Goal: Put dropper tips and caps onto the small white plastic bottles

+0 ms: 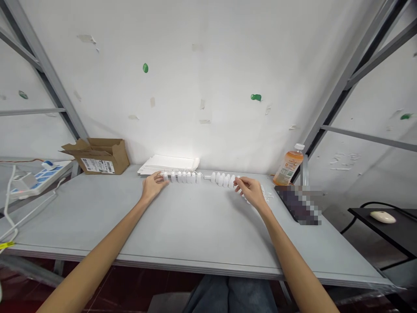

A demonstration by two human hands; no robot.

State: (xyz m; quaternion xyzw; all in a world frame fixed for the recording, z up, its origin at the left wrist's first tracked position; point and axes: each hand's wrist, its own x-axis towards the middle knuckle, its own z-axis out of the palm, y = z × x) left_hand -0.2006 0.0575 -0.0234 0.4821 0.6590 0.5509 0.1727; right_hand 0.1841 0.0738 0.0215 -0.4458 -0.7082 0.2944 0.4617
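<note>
A row of small white plastic pieces [198, 177] lies across the far part of the grey table [195, 234]. My left hand [152, 186] rests at the row's left end, fingers curled against the first pieces. My right hand [250, 191] is at the row's right end, fingers pinched around the white pieces there. A short gap splits the row near its middle.
A stack of white sheets [169, 164] lies behind the row against the wall. An open cardboard box [99, 156] stands at the back left, an orange drink bottle [289, 166] at the back right, a dark flat device [298, 203] beside it. A power strip [39, 176] is far left.
</note>
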